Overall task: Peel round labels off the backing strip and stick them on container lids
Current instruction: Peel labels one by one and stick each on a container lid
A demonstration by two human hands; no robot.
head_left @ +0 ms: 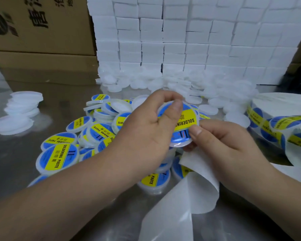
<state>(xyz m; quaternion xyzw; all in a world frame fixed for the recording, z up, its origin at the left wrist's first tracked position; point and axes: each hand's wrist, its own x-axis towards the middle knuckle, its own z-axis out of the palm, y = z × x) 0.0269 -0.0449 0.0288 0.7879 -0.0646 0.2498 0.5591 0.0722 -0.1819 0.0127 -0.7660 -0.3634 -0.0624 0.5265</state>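
Note:
My left hand (149,126) holds a white round lid (181,144) above the table, its thumb pressed on the lid's blue and yellow round label (188,119) reading SOLDERING. My right hand (221,141) touches the label's lower right edge with its thumb and also grips the bare white backing strip (186,197), which curls down toward me. The label roll (274,122), with several blue and yellow labels on its strip, lies at the right. Below my hands lies a heap of labelled lids (63,155).
Plain white lids (163,82) are heaped along the back, with two small stacks (23,105) at the left. A wall of white boxes (181,37) stands behind, brown cartons (38,28) at the back left. The table is shiny metal (16,162).

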